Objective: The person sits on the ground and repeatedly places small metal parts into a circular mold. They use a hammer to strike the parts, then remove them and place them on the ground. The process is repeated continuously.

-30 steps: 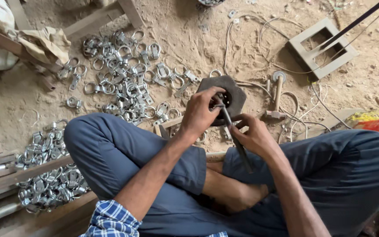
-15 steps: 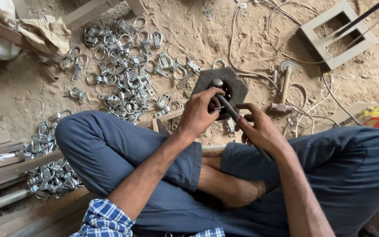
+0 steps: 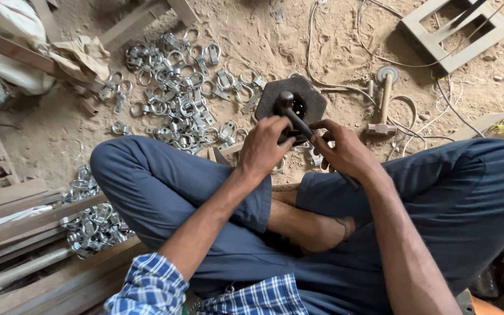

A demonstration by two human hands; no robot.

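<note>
Hammer, centre frame: right hand grips the handle, head over the dark block; left hand pinches a small part there, unclear; keep fingers low, strike short and square.

Both hands curled, close together

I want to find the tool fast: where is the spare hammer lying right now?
In the head view the hammer lies on the sandy ground right of the dark octagonal block, beyond the right hand.
</note>
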